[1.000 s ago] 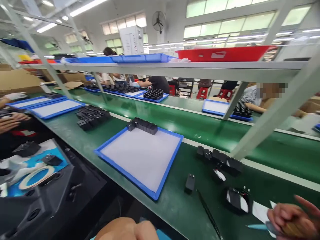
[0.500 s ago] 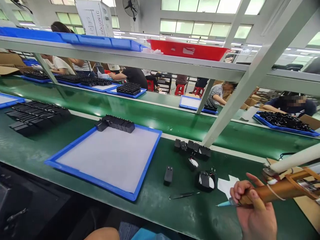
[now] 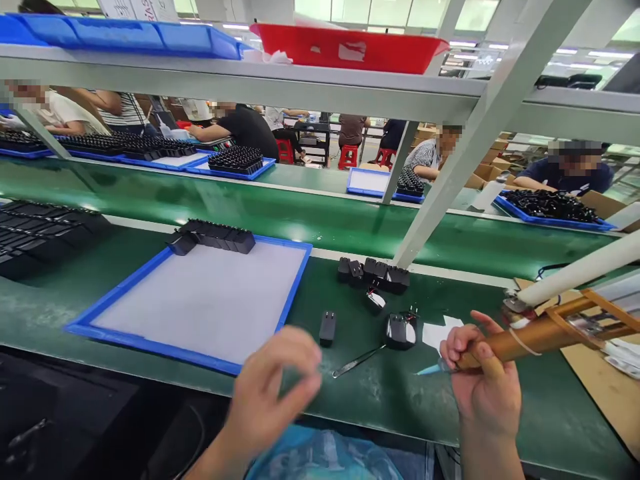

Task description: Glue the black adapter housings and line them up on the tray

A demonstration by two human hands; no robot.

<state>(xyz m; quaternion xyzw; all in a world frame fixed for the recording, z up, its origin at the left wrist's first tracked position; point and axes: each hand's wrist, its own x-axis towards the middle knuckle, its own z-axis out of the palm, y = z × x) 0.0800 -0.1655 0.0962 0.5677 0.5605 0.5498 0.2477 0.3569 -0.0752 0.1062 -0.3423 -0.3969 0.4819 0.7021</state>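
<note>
My right hand is wrapped round a brown tube-shaped tool with a pale blue tip, low at the right over the green bench. My left hand is raised in front of me, fingers curled and slightly blurred, with nothing seen in it, near the corner of a blue-rimmed white tray. Ahead lie a single black plug adapter, metal tweezers, an open black adapter part and a row of black adapters.
A short row of black adapters sits at the tray's far edge. A slanted grey frame post rises from the bench. White paper lies by my right hand; cardboard at the right. Other workers sit across the green belt.
The view has swung right and down. My left hand has come up from the bottom edge toward the tray corner. My right hand keeps hold of the brown tool.
</note>
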